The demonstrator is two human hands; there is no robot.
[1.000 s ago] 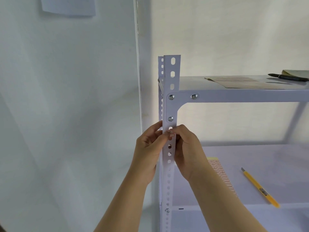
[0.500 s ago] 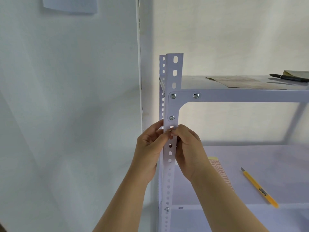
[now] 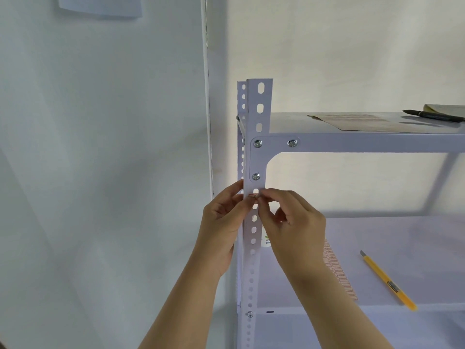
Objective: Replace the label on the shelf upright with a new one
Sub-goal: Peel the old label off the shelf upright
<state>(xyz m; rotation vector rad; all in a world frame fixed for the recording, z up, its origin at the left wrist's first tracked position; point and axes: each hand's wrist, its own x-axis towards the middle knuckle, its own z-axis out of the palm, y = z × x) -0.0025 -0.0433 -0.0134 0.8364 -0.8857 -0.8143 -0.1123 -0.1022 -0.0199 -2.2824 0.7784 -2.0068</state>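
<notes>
A pale wall [image 3: 100, 147] fills the left half of the view, meeting another wall at a corner where a thin white strip [image 3: 206, 96] runs top to bottom. A sheet of paper [image 3: 100, 6] hangs on the left wall at the upper edge of the view.

A white metal shelving unit stands against the corner. Its front-left shelf upright [image 3: 259, 109] is a perforated angle post, upright, with oval holes along its face. The top shelf [image 3: 352, 142] is bolted to it through a corner plate with three screws [image 3: 292, 143]. The lower shelf [image 3: 415, 248] spreads out below.

On the top shelf, towards its right end, lies a flat brown sheet [image 3: 364, 122], and beyond it a black pen [image 3: 432, 115] resting beside a notepad [image 3: 445, 108] at the far right edge. On the lower shelf a sheet of small reddish labels [image 3: 339, 273] lies partly hidden behind the right forearm, and a yellow utility knife [image 3: 387, 280] lies diagonally near the front edge, well apart from the sheet. A small white item with green print [image 3: 266, 240] shows just behind the upright; what it is cannot be told.

The left hand [image 3: 221, 222] is curled around the upright's left edge, fingertips on its face. The right hand [image 3: 294, 217] pinches with thumb and forefinger at a small reddish label [image 3: 253, 196] stuck on the upright's front face, just below the lowest corner screw.
</notes>
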